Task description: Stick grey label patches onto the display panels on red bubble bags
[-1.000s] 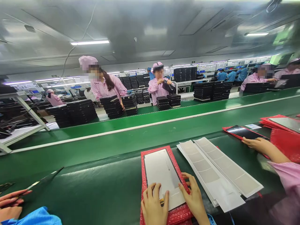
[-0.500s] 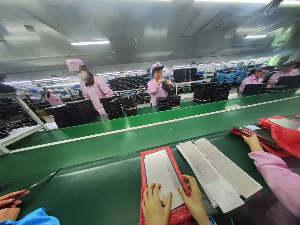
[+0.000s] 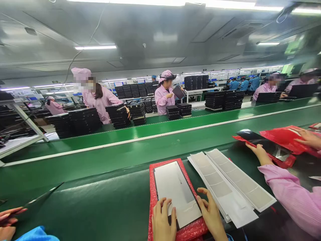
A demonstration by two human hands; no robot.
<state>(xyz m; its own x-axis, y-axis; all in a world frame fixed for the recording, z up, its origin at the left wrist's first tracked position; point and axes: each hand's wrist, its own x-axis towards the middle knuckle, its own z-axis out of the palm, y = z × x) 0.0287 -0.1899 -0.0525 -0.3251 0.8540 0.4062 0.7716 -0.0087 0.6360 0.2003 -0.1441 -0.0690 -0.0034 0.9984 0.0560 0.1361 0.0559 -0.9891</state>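
Note:
A flat rectangular panel (image 3: 173, 187) with a pale silver face and a dark border lies on red bubble wrap (image 3: 193, 229) in front of me. Over its lower left corner rests my left hand (image 3: 163, 221), fingers bent and apart, thumb on the pale face. A small dark patch shows between that thumb and fingers; what it is I cannot tell. My right hand (image 3: 212, 214) is at the panel's lower right edge, with thumb and fingers spread. Sheets of grey rectangular labels (image 3: 240, 180) lie just right of the panel.
At right, a co-worker's hand (image 3: 262, 155) in a pink sleeve holds a dark panel (image 3: 253, 137) by red wrap. Another person's hand (image 3: 8, 217) is at far left, near a thin dark panel (image 3: 47, 192). Beyond the green bench (image 3: 100, 201), people stand by black stacks (image 3: 117, 115).
My right hand has shifted slightly right and down along the panel edge, and my left thumb has moved left. The co-worker's dark panel at right has moved left; a second hand now shows there.

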